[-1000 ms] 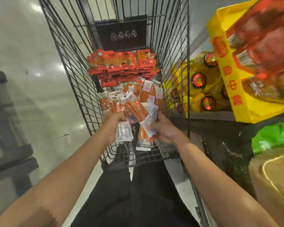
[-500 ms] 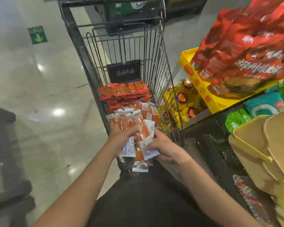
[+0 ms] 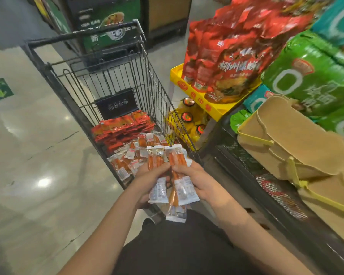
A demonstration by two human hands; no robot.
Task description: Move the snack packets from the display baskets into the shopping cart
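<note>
Both hands meet at the centre of the frame over the near end of the shopping cart (image 3: 99, 80). The left hand (image 3: 147, 175) and the right hand (image 3: 195, 179) each have their grip curled round a fanned bunch of clear snack packets (image 3: 167, 175) with orange sticks inside. More such packets (image 3: 131, 157) lie in the cart, beside a red stack (image 3: 123, 128) farther in. Red bags (image 3: 226, 56) fill a yellow tray (image 3: 199, 100) at upper right.

Both hands, left hand (image 3: 147, 181) and right hand (image 3: 195, 181), grip a bundle of clear sausage packets (image 3: 171, 175) above the near end of the wire shopping cart (image 3: 68, 92), which holds red packets (image 3: 123, 126) and more loose sausage packets (image 3: 131, 155).
</note>
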